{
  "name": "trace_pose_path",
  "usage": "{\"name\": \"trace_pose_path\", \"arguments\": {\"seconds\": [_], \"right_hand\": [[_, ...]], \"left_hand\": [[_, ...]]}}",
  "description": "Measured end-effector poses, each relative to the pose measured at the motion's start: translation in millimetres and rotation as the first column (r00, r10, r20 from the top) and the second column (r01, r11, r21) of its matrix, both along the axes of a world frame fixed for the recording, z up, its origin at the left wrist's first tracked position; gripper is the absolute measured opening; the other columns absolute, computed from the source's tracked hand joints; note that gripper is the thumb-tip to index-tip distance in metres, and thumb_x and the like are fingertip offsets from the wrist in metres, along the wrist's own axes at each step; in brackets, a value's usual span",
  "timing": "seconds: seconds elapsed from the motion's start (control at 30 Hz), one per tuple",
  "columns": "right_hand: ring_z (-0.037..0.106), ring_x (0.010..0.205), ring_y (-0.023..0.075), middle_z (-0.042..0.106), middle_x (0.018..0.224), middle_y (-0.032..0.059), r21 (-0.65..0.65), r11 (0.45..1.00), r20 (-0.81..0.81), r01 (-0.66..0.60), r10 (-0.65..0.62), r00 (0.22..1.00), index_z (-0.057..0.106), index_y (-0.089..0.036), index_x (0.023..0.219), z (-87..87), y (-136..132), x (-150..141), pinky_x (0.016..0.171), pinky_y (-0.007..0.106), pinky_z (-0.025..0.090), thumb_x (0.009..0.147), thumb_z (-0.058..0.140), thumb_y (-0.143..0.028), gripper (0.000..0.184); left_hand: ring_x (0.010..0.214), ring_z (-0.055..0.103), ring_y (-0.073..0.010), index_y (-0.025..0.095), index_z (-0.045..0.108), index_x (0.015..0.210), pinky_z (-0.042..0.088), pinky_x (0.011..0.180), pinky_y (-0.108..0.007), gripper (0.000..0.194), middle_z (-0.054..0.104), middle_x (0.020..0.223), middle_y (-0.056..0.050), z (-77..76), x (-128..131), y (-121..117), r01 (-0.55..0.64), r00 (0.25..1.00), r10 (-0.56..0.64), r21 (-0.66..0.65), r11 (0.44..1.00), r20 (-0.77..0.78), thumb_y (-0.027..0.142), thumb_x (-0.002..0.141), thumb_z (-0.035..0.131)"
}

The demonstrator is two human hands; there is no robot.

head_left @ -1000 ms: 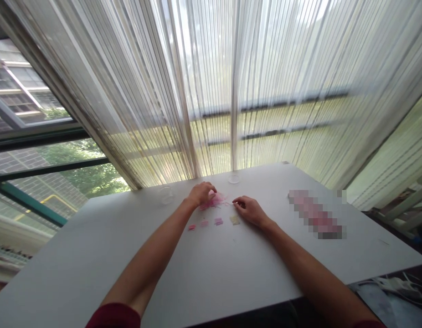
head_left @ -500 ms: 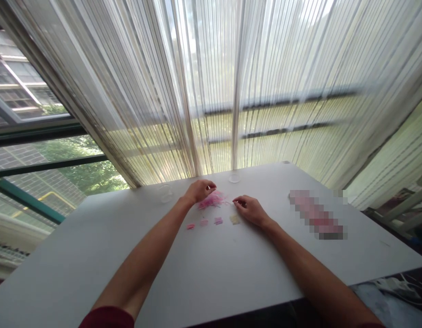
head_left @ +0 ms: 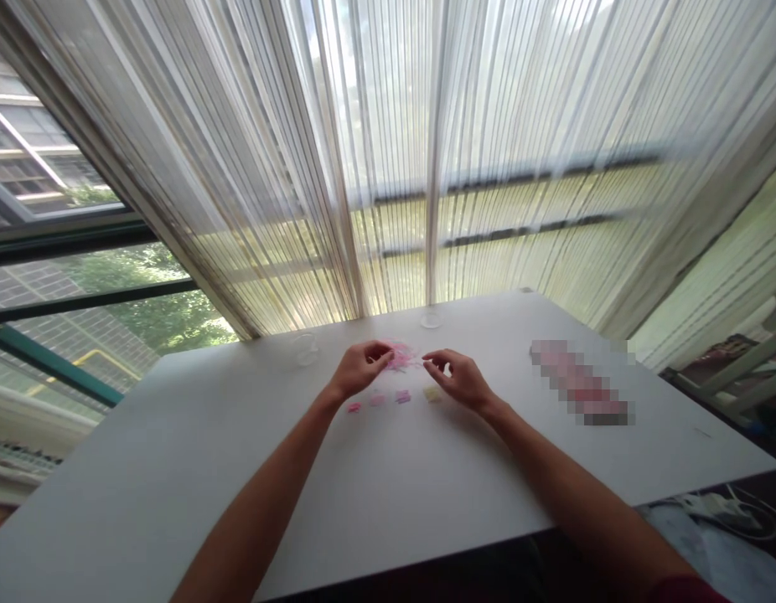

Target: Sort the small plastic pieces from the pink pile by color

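Note:
My left hand (head_left: 358, 369) is raised a little above the white table (head_left: 174, 469), fingers curled in a pinch at the near left edge of a small pink pile of thin pieces (head_left: 401, 358). My right hand (head_left: 458, 378) hovers to the right of the pile, thumb and forefinger pinched together; whatever they hold is too small to make out. Below the hands lies a short row of small sorted stacks: pink ones (head_left: 379, 400) and a pale yellow one (head_left: 431, 393).
Two small clear round dishes (head_left: 306, 348) (head_left: 431, 318) stand at the table's far edge, under the sheer striped curtain. A blurred pink strip (head_left: 580, 383) lies on the right. Cables (head_left: 708, 507) lie on the floor past the near right corner.
Both hands have lifted off the table and drawn toward each other. My left hand left the top of the pink pile and closed into a pinch.

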State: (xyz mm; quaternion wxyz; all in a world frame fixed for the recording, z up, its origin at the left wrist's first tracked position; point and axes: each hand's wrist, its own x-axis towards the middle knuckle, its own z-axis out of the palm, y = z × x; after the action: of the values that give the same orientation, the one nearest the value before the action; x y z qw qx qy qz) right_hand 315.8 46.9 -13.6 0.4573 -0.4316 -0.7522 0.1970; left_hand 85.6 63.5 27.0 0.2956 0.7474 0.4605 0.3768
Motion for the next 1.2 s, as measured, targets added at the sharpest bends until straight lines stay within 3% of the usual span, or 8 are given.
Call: {"name": "trace_pose_path", "arguments": {"seconds": [0.17, 0.33, 0.77, 1.0, 1.1, 1.2], "right_hand": [[0.066, 0.076, 0.0157, 0.072, 0.086, 0.0055, 0.033, 0.979, -0.098, -0.2, 0.202, 0.974, 0.066, -0.02, 0.108, 11.2, -27, -24, 0.064, 0.026, 0.05, 0.085, 0.063, -0.037, 0.029], [0.062, 0.065, 0.0123, 0.072, 0.078, 0.0032, 0.044, 0.983, -0.111, -0.178, 0.182, 0.977, 0.07, -0.02, 0.091, 12.0, -33, -35, 0.06, 0.024, 0.05, 0.088, 0.06, -0.035, 0.019], [0.064, 0.066, 0.0142, 0.072, 0.076, 0.0029, -0.093, 0.987, -0.23, -0.127, 0.103, 0.968, 0.07, -0.019, 0.087, 10.7, -24, -31, 0.058, 0.025, 0.049, 0.083, 0.063, -0.037, 0.02], [0.063, 0.064, 0.0125, 0.072, 0.074, 0.0019, -0.118, 0.983, -0.147, -0.14, 0.122, 0.982, 0.071, -0.017, 0.085, 23.0, 3, -28, 0.06, 0.024, 0.049, 0.08, 0.063, -0.03, 0.016], [0.062, 0.063, 0.0122, 0.07, 0.072, 0.0014, -0.093, 0.99, -0.11, -0.106, 0.096, 0.989, 0.071, -0.017, 0.088, 23.3, 19, -28, 0.062, 0.024, 0.05, 0.078, 0.062, -0.029, 0.018], [0.062, 0.065, 0.0125, 0.07, 0.073, 0.0023, -0.067, 0.997, -0.085, -0.046, 0.041, 0.996, 0.071, -0.016, 0.089, 15.4, 32, -24, 0.064, 0.025, 0.051, 0.078, 0.06, -0.025, 0.018]], "left_hand": [[0.08, 0.069, -0.0191, 0.014, 0.07, 0.092, 0.056, 0.07, -0.028, 0.035, 0.075, 0.087, -0.009, -14.9, 3, -42, -0.007, 0.99, 0.019, -0.087, 0.996, 0.137, 0.046, 0.081, 0.065], [0.08, 0.07, -0.0196, 0.013, 0.071, 0.091, 0.056, 0.068, -0.027, 0.034, 0.075, 0.087, -0.009, -23.8, 6, -50, 0.024, 0.973, 0.016, -0.17, 0.985, 0.229, 0.045, 0.078, 0.068], [0.077, 0.069, -0.0192, 0.015, 0.073, 0.092, 0.057, 0.07, -0.029, 0.032, 0.075, 0.087, -0.008, -17.0, 21, -32, 0.042, 0.983, -0.013, -0.148, 0.988, 0.185, 0.044, 0.079, 0.068], [0.073, 0.067, -0.0166, 0.014, 0.073, 0.09, 0.055, 0.068, -0.027, 0.032, 0.074, 0.084, -0.007, -6.5, 16, -10, 0.053, 0.992, -0.041, -0.102, 0.993, 0.118, 0.043, 0.079, 0.066], [0.074, 0.068, -0.017, 0.014, 0.072, 0.091, 0.056, 0.068, -0.026, 0.029, 0.075, 0.085, -0.007, -3.3, 9, 4, -0.005, 0.998, 0.01, -0.082, 0.997, 0.06, 0.04, 0.079, 0.066], [0.076, 0.07, -0.0178, 0.014, 0.073, 0.09, 0.056, 0.071, -0.026, 0.026, 0.076, 0.087, -0.008, -0.7, 1, 16, -0.091, 0.991, 0.088, -0.025, 0.996, -0.102, 0.036, 0.08, 0.064]]}}
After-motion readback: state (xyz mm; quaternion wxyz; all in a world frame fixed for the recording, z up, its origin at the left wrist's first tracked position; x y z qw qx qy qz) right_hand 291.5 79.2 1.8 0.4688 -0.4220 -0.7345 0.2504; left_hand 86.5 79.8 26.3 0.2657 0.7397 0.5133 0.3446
